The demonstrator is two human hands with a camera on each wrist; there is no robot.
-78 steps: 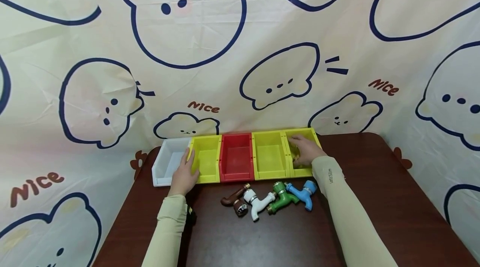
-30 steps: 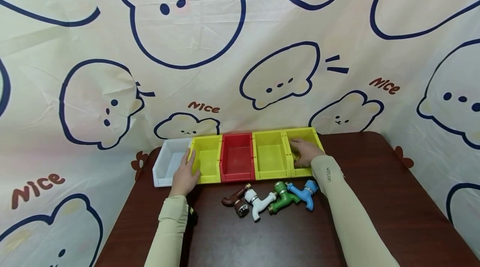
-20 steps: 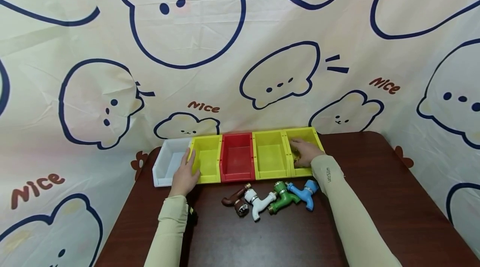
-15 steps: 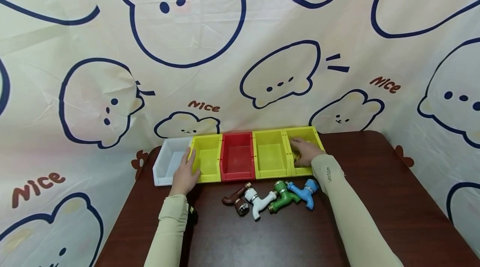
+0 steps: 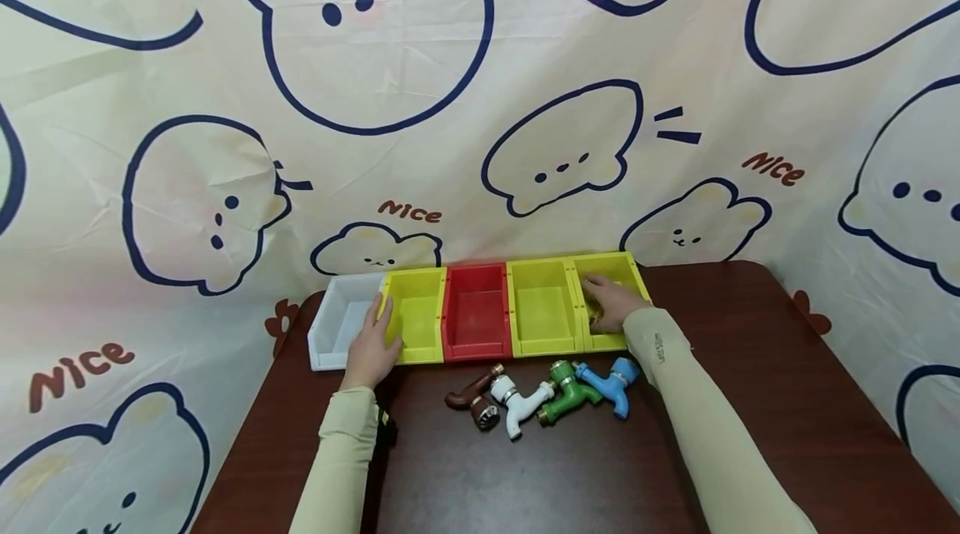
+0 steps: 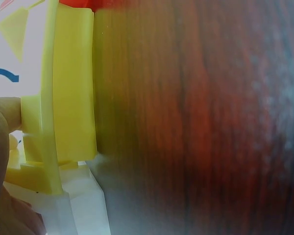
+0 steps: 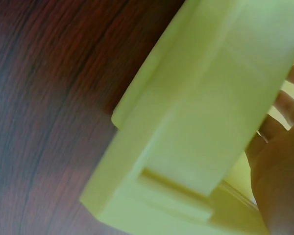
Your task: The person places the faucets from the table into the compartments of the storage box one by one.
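Note:
My left hand (image 5: 369, 351) lies at the front of the wall between the white bin (image 5: 324, 330) and the left yellow bin (image 5: 416, 313). Its fingers are extended on the white side, and the thumb is over the yellow bin. On the other side my right hand (image 5: 613, 302) reaches into the rightmost yellow bin (image 5: 615, 267). In the right wrist view its fingers (image 7: 286, 105) are spread and lightly bent behind the bin's wall; the fingertips are partly hidden. A darker yellowish patch shows under this hand; I cannot tell whether it is an object.
A red bin (image 5: 477, 313) and another yellow bin (image 5: 544, 309) complete the row at the back of the brown table (image 5: 525, 484). In front lie a brown tap (image 5: 474, 401), a white tap (image 5: 520, 406), a green tap (image 5: 567, 394) and a blue tap (image 5: 611, 384). Behind hangs a printed cloth (image 5: 435, 159).
Both hands stay in place at the bins, and the taps lie as before. Only the head view shifts slightly.

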